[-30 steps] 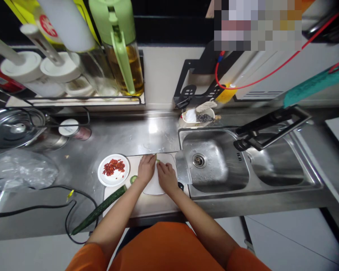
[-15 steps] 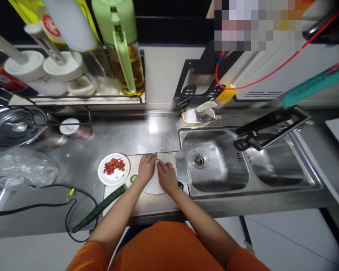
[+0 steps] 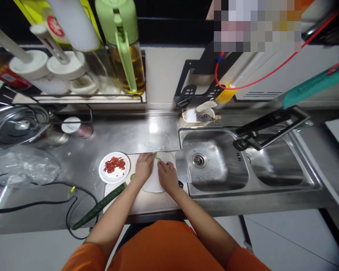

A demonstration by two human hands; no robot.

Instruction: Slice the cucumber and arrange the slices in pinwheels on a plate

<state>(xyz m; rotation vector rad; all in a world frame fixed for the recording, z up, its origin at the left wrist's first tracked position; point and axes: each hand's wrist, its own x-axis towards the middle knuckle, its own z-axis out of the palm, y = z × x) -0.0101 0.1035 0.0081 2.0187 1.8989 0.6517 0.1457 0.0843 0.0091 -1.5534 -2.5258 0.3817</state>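
My left hand (image 3: 145, 166) and my right hand (image 3: 168, 175) face each other over a thin white cutting mat (image 3: 154, 184). Small pale-green cucumber pieces show at the fingertips: one piece (image 3: 156, 154) by the left hand, another piece (image 3: 159, 160) by the right. Both hands are closed, fingers pinched around them. Beneath lies a larger beige board (image 3: 141, 203). A long dark cucumber (image 3: 101, 205) rests slantwise at its left, and a cut cucumber piece (image 3: 132, 176) is partly hidden by my left wrist. Right of my hand is a broad knife blade (image 3: 183, 165).
A white plate (image 3: 101, 177) of chopped red pieces (image 3: 115, 165) stands left of the hands. To the right is a double steel sink (image 3: 214, 184). A black cable (image 3: 81, 188) and plastic bag (image 3: 25, 165) lie left. Jars and an oil bottle (image 3: 127, 67) line the back rack.
My left hand has shifted slightly left, so the gap between the hands is a little wider. The cut cucumber piece by my left wrist is more covered. My right hand hardly moves.
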